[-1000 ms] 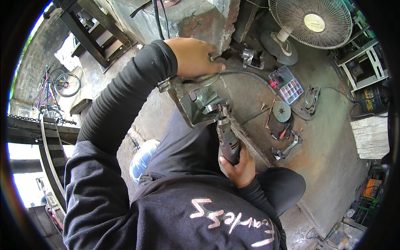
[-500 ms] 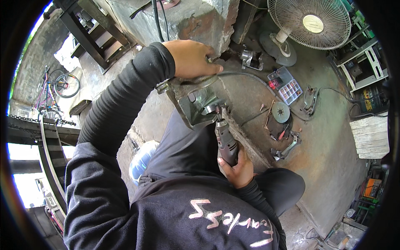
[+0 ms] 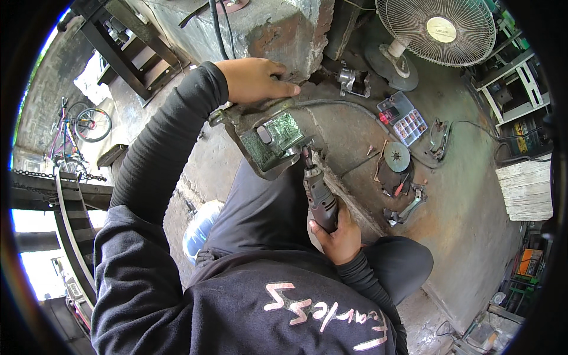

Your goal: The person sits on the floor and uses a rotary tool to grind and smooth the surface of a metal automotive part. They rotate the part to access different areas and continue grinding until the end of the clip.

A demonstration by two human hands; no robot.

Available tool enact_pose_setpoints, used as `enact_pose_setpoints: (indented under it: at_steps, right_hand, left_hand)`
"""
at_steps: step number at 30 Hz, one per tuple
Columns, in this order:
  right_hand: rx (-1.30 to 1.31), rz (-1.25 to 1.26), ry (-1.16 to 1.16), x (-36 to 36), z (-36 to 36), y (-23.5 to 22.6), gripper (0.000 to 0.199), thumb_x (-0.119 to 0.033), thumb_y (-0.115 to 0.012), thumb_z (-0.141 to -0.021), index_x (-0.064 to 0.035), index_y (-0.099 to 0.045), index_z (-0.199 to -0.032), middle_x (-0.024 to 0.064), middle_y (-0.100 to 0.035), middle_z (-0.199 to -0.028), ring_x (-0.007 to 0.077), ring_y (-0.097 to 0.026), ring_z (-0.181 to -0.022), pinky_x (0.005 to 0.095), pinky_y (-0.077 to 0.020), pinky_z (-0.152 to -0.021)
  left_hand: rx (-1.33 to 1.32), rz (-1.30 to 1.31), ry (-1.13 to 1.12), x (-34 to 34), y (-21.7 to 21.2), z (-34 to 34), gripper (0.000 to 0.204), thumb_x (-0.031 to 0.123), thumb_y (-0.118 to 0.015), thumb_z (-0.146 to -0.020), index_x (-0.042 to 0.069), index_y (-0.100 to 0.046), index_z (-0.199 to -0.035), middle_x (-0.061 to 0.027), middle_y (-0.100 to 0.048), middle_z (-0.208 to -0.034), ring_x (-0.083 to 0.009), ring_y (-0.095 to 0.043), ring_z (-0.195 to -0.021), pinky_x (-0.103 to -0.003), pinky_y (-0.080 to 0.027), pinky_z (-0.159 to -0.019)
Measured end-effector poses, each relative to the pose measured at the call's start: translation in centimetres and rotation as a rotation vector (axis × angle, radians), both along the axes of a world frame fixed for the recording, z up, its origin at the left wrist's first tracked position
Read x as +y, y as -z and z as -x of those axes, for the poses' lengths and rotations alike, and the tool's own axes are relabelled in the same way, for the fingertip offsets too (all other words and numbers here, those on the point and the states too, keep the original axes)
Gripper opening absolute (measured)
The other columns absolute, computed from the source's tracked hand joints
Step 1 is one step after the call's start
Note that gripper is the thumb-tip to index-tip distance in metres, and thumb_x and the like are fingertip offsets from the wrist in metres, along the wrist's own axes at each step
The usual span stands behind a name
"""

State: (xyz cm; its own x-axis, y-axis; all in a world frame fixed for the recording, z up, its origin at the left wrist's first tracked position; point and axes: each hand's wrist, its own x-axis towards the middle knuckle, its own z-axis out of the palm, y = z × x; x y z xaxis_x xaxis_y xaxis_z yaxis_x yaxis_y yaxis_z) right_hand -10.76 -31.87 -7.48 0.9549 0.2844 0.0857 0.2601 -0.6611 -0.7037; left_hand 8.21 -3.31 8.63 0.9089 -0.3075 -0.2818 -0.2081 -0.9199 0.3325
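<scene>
My left hand (image 3: 257,81) is closed over the far edge of a worn metal casting (image 3: 283,134), its fingertips partly hidden behind it. The casting has a shiny hollowed face with an oblong hole, and sits tilted above my lap. In my right hand (image 3: 341,238) is a grey rotary tool (image 3: 320,195), fingers wrapped round its body. Its tip points away from me and meets the near right edge of the casting; whether it touches I cannot tell.
A standing fan (image 3: 438,29) is at the far right. On the floor to the right lie a parts box (image 3: 409,127), a round disc (image 3: 397,157), a red-handled tool (image 3: 402,185) and metal brackets (image 3: 408,207). A concrete block (image 3: 278,44) stands ahead. A cable (image 3: 355,106) crosses the floor.
The casting has shifted left and tilted, so its hollow face now catches bright light. My left hand has moved left with it; the rotary tool has shifted slightly left.
</scene>
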Motion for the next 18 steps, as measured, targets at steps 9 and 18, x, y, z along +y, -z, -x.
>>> enact_pose_setpoints:
  at_steps: [9, 18]
  right_hand:
    - [0.02, -0.025, -0.02, 0.16, -0.05, -0.43, 0.077, -0.038, -0.077, -0.082, 0.0019, -0.044, -0.139, 0.0242, -0.064, -0.113, 0.0408, -0.068, -0.093, 0.0443, -0.056, -0.077]
    - [0.022, -0.046, 0.001, -0.14, 0.06, 0.05, 0.077, -0.038, -0.078, -0.08, 0.0013, -0.046, -0.138, 0.0242, -0.065, -0.113, 0.0404, -0.068, -0.092, 0.0442, -0.0562, -0.076]
  left_hand:
    - [0.05, -0.034, -0.011, -0.13, -0.32, 0.03, 0.084, 0.066, -0.054, -0.092, -0.007, -0.054, -0.134, -0.0292, -0.062, -0.125, -0.0384, -0.06, -0.119, -0.037, -0.045, -0.103]
    - [-0.088, -0.037, 0.084, -0.52, -0.1, 0.57, 0.071, 0.059, -0.054, -0.095, -0.008, -0.058, -0.121, -0.0292, -0.065, -0.106, -0.0428, -0.064, -0.101, -0.041, -0.05, -0.089]
